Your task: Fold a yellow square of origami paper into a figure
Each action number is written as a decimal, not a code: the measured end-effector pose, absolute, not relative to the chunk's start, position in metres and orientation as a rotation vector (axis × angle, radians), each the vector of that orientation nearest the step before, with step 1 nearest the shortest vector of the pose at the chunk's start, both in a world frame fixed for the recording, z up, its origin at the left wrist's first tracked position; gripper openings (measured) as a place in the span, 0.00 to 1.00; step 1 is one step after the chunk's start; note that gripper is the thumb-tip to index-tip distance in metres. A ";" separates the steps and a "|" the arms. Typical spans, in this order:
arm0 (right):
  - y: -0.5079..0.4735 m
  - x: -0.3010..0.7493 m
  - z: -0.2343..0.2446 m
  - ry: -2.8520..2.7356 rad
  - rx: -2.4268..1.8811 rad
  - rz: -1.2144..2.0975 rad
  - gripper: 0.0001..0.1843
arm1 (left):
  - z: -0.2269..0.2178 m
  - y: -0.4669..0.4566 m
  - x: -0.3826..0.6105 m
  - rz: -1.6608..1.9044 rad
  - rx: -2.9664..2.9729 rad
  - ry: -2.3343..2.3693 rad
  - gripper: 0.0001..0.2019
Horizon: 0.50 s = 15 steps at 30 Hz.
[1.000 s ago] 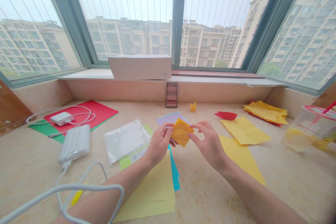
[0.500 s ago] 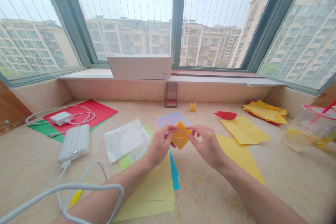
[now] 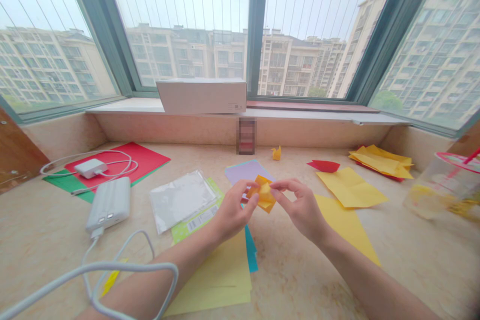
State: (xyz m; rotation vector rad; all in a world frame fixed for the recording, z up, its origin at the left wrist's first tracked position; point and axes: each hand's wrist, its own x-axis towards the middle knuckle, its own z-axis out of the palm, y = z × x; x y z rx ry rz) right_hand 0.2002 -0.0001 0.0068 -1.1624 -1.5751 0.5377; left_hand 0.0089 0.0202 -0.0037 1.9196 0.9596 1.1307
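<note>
A small folded piece of orange-yellow origami paper (image 3: 265,193) is held up between my hands, its folds partly opened out. My left hand (image 3: 236,206) pinches its left side between thumb and fingers. On the other side, my right hand (image 3: 298,204) grips the right edge with thumb and fingertips. Behind the folded paper lies a lilac sheet (image 3: 240,171) on the table. Beneath my left forearm are pale yellow sheets (image 3: 221,275) with a blue sheet (image 3: 251,255) showing at their edge. Further back stands a small yellow folded figure (image 3: 276,153).
Left are a white power bank (image 3: 108,205), a looping cable (image 3: 127,266), red paper (image 3: 146,160) and a clear packet (image 3: 182,200). Right are yellow sheets (image 3: 350,187), a red folded piece (image 3: 324,165), a paper pile (image 3: 382,160) and a plastic cup (image 3: 431,190). A white box (image 3: 202,97) sits on the sill.
The orange-yellow paper has gone from a flat diamond to a partly opened shape with raised folds. My hands have shifted slightly right, and my left thumb now lies over its front.
</note>
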 end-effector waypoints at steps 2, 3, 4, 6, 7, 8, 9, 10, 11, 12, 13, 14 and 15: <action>-0.003 0.197 0.007 -1.655 -1.174 0.376 0.06 | 0.000 0.017 0.009 1.108 1.935 0.931 0.14; -0.005 0.196 0.007 -1.694 -1.176 0.321 0.06 | 0.001 0.016 0.009 1.095 1.941 0.918 0.17; -0.007 0.195 0.007 -1.733 -1.173 0.285 0.07 | 0.001 0.014 0.009 1.082 1.947 0.910 0.19; -0.009 0.194 0.007 -1.831 -1.140 0.267 0.11 | 0.001 0.013 0.011 1.059 1.955 0.899 0.22; -0.010 0.193 0.007 -1.881 -1.114 0.273 0.14 | 0.000 0.012 0.012 1.052 1.951 0.891 0.22; -0.011 0.193 0.007 -1.926 -1.088 0.280 0.15 | 0.000 0.012 0.013 1.048 1.938 0.883 0.21; -0.011 0.193 0.006 -1.965 -1.065 0.283 0.16 | -0.001 0.012 0.014 1.046 1.919 0.879 0.21; -0.011 0.193 0.006 -1.989 -1.051 0.282 0.17 | -0.002 0.011 0.014 1.041 1.893 0.879 0.20; -0.011 0.192 0.006 -1.993 -1.046 0.279 0.17 | -0.002 0.011 0.015 1.032 1.862 0.880 0.19; -0.011 0.192 0.005 -1.978 -1.050 0.282 0.16 | -0.003 0.011 0.015 1.017 1.831 0.877 0.18; -0.010 0.192 0.005 -1.948 -1.060 0.298 0.16 | -0.003 0.011 0.015 0.999 1.799 0.866 0.18; -0.010 0.192 0.004 -1.906 -1.073 0.327 0.15 | -0.004 0.012 0.015 0.981 1.769 0.846 0.18; -0.009 0.192 0.004 -1.860 -1.087 0.363 0.15 | -0.004 0.012 0.014 0.971 1.740 0.823 0.18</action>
